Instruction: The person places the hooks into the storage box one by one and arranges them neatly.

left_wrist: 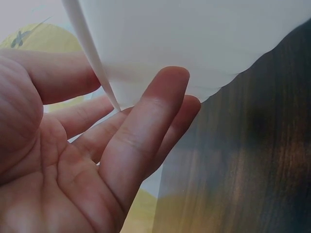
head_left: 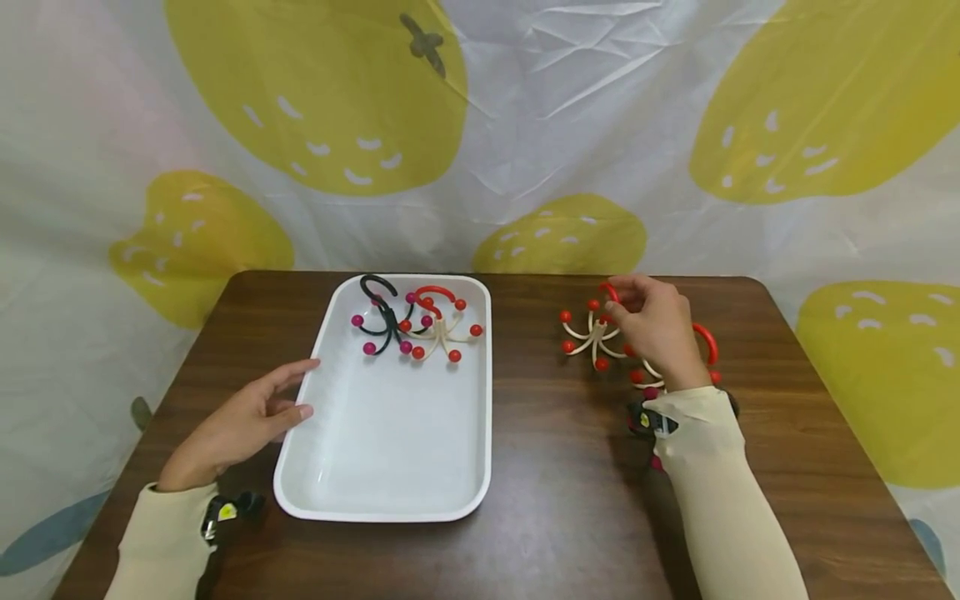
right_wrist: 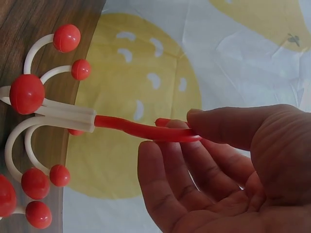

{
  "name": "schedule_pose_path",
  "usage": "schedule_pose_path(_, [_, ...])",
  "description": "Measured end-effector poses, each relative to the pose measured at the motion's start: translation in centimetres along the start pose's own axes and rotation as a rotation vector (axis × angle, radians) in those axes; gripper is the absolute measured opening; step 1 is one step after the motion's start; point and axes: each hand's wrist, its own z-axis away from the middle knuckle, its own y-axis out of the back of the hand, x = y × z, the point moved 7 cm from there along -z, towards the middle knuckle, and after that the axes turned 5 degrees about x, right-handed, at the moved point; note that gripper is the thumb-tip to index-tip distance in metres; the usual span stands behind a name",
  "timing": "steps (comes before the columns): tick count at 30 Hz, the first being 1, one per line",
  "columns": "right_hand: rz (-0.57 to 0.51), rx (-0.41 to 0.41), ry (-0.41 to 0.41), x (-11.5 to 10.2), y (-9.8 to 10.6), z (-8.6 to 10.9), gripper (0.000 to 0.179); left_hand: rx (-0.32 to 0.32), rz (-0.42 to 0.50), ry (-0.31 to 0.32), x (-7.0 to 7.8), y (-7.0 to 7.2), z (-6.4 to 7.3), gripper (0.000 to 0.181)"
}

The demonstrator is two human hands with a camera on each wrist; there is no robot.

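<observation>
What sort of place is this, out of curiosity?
Likely a small indoor filming or demonstration setup: a yellow-patterned cloth hangs behind a brown table, and black devices sit at both of the person's wrists.

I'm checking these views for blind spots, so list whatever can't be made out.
Head view: the red-hooked hanger nearest the right wrist, mostly hidden by the right hand.
Head view: what the magenta ball belongs to, covered by the right wrist and sleeve.
Left wrist view: the inside of the white tray, hidden by its wall.
Right wrist view: the leftmost red ball, cut by the left edge.
</observation>
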Motion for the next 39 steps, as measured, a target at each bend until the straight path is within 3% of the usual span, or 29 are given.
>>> schedule_pose_path(18, [-0.033, 0.087, 0.024, -0.6, 0.5, 0.2, 0.031, -0.026, 0.083, -0.018, 0.0, -0.1, 0.0, 0.071])
schedule_pose_path(39, [-0.025, 0.157, 0.080, -2.7, 0.9, 0.9, 0.024, -0.031, 0.085, 0.021, -0.1, -0.1, 0.0, 0.073])
